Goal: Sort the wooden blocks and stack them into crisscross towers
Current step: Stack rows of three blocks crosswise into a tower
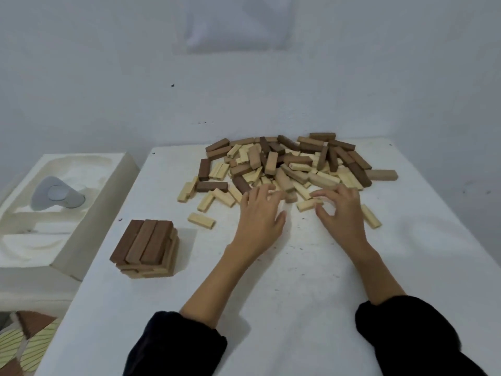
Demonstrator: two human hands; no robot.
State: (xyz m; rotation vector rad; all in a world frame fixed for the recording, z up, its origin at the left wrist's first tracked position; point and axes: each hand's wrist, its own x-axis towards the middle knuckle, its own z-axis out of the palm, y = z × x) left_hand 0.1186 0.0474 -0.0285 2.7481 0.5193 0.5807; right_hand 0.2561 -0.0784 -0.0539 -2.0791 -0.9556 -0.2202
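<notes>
Beyond both hands, at the far end of the white bench (271,280): heap of loose rectangular wooden blocks (284,161), pale, mid-brown and dark brown mixed, unsorted.

Left hand (260,213): fingers spread and straight, tips at the heap's near edge, holding nothing.

Right hand (341,213): just beside the left but apart from it, thumb and forefinger curled onto the end of a pale wooden block (305,205) lying flat on the bench.

Well left of the left hand: one short crisscross tower (147,248), three dark brown blocks on top, paler layers crossed beneath.

Further left, off the bench: white foam tray (67,172) holding a grey object.

Progress, as judged: early. One low tower stands; the bulk of the blocks awaits sorting and stacking.
</notes>
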